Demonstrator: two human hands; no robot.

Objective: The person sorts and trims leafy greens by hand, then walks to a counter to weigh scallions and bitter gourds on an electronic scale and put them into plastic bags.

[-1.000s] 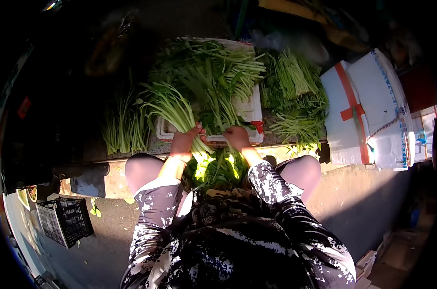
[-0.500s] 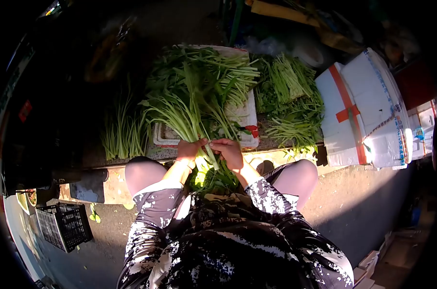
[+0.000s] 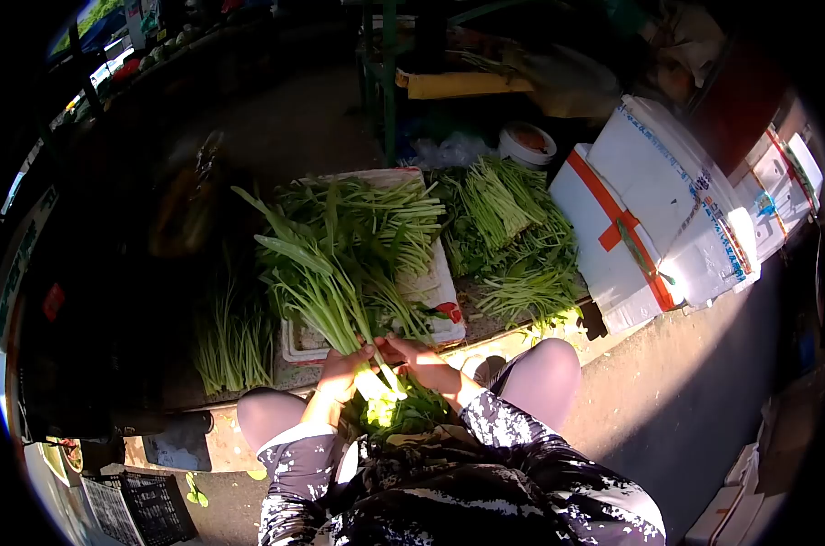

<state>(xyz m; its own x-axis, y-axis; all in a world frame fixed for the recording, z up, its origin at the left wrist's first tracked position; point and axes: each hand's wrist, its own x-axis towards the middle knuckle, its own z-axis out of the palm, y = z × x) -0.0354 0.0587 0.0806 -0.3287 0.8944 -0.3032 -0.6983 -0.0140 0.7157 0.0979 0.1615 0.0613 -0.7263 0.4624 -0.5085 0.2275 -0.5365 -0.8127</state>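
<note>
A bunch of water spinach [image 3: 326,305] is gripped near its pale stem ends by my left hand [image 3: 342,375], fingers wrapped round it. My right hand [image 3: 421,366] meets it from the right, fingertips closed on a stem at the side of the bunch; the exact pinch is partly hidden. Leaves point up and away, over a white foam tray [image 3: 441,284] heaped with more greens [image 3: 403,214]. Bright sunlight falls on the cut ends below my hands. Loose leaves [image 3: 421,405] lie in my lap beneath.
Stacked bundles of greens [image 3: 503,205] lie right of the tray, beside a white foam box [image 3: 603,232] with red tape. More stems [image 3: 235,350] rest at the left. A black crate [image 3: 139,505] stands on the floor, lower left. A white tub [image 3: 526,144] sits behind.
The camera view has tilted upward, so the tray and hands appear lower. Both hands stay at the bunch, and my right fingers have shifted slightly on the stems.
</note>
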